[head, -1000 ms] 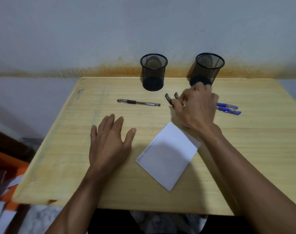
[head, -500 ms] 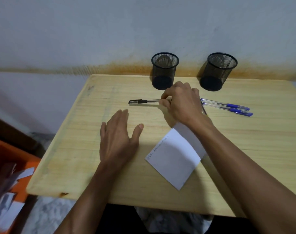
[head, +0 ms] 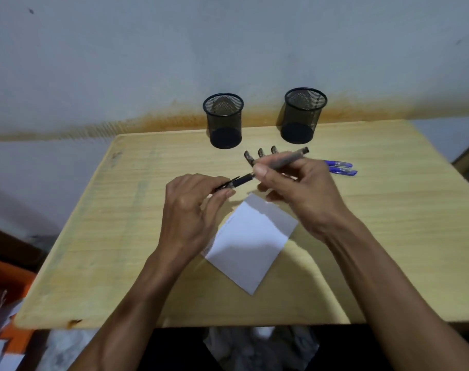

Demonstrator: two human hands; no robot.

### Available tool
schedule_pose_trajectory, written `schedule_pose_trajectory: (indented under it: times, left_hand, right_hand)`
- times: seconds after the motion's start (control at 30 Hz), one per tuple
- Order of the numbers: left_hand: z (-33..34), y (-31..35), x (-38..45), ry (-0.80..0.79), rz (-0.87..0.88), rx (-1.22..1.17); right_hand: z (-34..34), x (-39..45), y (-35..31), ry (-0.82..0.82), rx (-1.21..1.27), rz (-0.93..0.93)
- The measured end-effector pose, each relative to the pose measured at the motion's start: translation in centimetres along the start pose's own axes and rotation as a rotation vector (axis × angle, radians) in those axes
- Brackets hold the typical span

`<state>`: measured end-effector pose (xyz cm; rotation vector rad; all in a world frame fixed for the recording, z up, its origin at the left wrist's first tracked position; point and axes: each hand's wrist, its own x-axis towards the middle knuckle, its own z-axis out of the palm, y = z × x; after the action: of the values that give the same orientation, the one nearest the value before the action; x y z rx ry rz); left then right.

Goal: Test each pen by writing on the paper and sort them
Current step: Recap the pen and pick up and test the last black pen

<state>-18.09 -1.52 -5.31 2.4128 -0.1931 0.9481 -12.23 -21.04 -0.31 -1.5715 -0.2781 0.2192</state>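
Here, from the near edge to the wall:
Table (head: 99,258): a pale wooden top, with both forearms reaching over its near edge.
Paper (head: 250,245): a white sheet lay flat and turned like a diamond, between the two wrists; a line of small writing ran along its left edge.
Left hand (head: 190,210): it was raised above the table, thumb and fingers pinched on the dark cap end of the pen.
Pen (head: 265,168): a clear barrel with a black grip, held in the air between both hands, slanted up toward the right, above the far corner of the paper.
Right hand (head: 295,191): its thumb and fingers were closed around the clear barrel.
Blue pens (head: 340,167): two lay side by side on the table, partly hidden behind the right hand.
Dark pen ends (head: 260,153): three stood out just beyond the held pen; I could not tell more.
Left mesh cup (head: 224,120): black, upright, near the far edge.
Right mesh cup (head: 303,115): black, upright, well apart from the first.
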Motion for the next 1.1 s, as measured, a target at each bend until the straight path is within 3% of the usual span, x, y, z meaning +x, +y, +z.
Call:
schedule_pose_trajectory:
  times: [0.2, 0.33, 0.4, 0.5, 0.63, 0.9, 1.0, 1.1]
  left_hand:
    - [-0.2, 0.7, 0.5, -0.081, 0.064, 0.001]
    - [-3.1, -1.2, -0.1, -0.038, -0.27, -0.038]
    - [-4.3, -2.9, -0.6, -0.101, -0.376, 0.028]
    - [-3.7, -4.9, -1.2, -0.223, -0.268, 0.227]
    - [-1.9, -6.9, -1.6, -0.231, -0.248, 0.337]
    - [-1.4, -7.1, -2.4, -0.179, -0.351, 0.231]
    - [-1.5, -5.4, -2.9, -0.071, -0.249, 0.165]
    - [-1.0, -3.5, -3.9, -0.152, -0.048, 0.052]
  right_hand:
    - [-0.1, -0.2, 0.4, -0.063, -0.048, -0.094]
    - [-4.0, 1.1, -1.3, 0.118, 0.104, -0.17]
    - [-6.0, 1.5, -2.0, 0.187, 0.179, -0.168]
    - [-5.6, 1.1, -1.0, 0.142, 0.162, -0.13]
    - [-3.1, -0.5, 1.1, 0.138, 0.069, -0.096]
    - [-1.3, -1.6, 3.1, 0.024, -0.039, -0.034]
    - [-0.6, -1.2, 3.0, -0.047, -0.122, -0.047]
    - [0.3, 0.0, 2.9, -0.11, -0.181, -0.041]
